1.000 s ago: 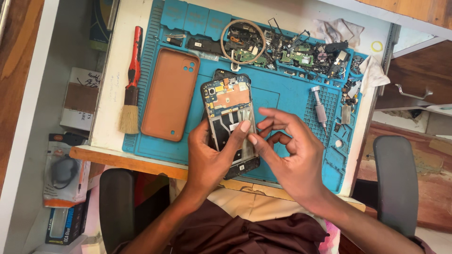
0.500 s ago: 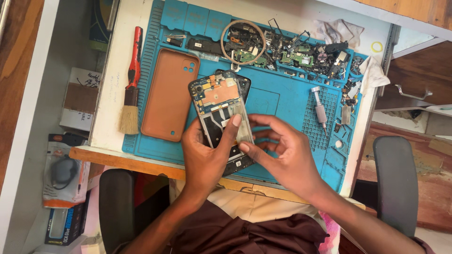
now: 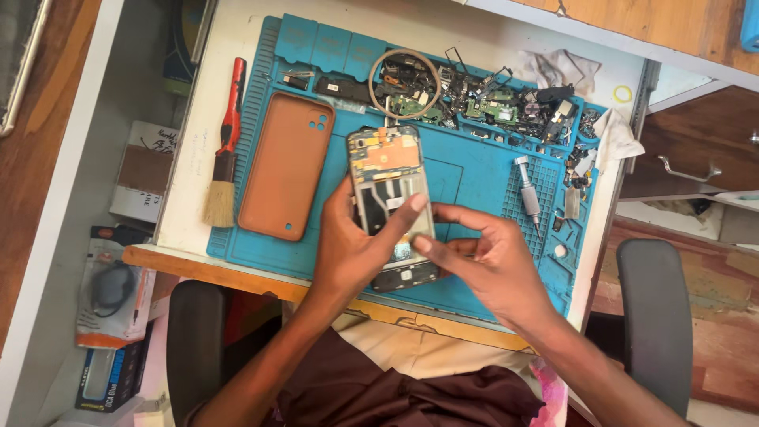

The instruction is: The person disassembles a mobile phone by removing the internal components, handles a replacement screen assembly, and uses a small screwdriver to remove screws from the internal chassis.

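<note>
The left hand (image 3: 352,249) grips the opened phone (image 3: 391,198) above the blue mat (image 3: 466,178) — thumb across its frame. The right hand (image 3: 494,265) pinches the phone's lower edge — fingertips closed.

The left hand (image 3: 352,245) curls with its thumb pressed forward; the right hand (image 3: 486,265) pinches beside it, fingertips nearly meeting, forearms angled inward.

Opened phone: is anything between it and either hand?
Nothing visible. The left hand grips the opened phone directly, thumb across its exposed inside, and the right hand has fingertips at its lower right edge. The orange back cover lies apart on the blue mat.
</note>
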